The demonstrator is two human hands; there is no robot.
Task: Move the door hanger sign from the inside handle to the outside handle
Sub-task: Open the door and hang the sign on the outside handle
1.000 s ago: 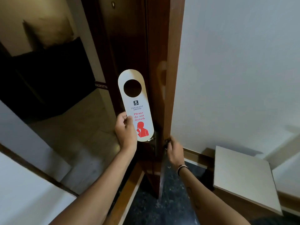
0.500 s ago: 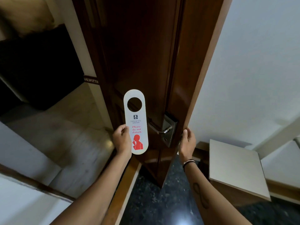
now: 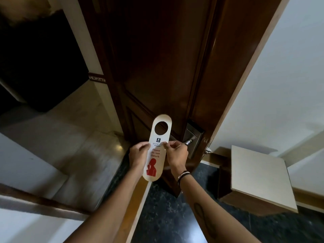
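Note:
The door hanger sign (image 3: 156,155) is a white card with a round hole at its top and red "Please do not disturb" print. It stands upright in front of the dark wooden door (image 3: 157,58). My left hand (image 3: 138,155) pinches its left edge and my right hand (image 3: 175,154) pinches its right edge, both around the card's middle. A metal lever handle (image 3: 188,141) on a steel lock plate (image 3: 193,137) sits just right of my right hand, partly hidden by it. The sign hangs on no handle.
The door stands ajar with its edge toward me. A white wall (image 3: 280,85) runs on the right, with a low white-topped stand (image 3: 259,174) against it. A wooden threshold strip (image 3: 135,204) divides the pale corridor floor (image 3: 78,137) from dark speckled floor (image 3: 166,216).
My right hand left the door edge and came over to take the sign's right side. The sign now sits lower and closer to the lever handle, held by both hands.

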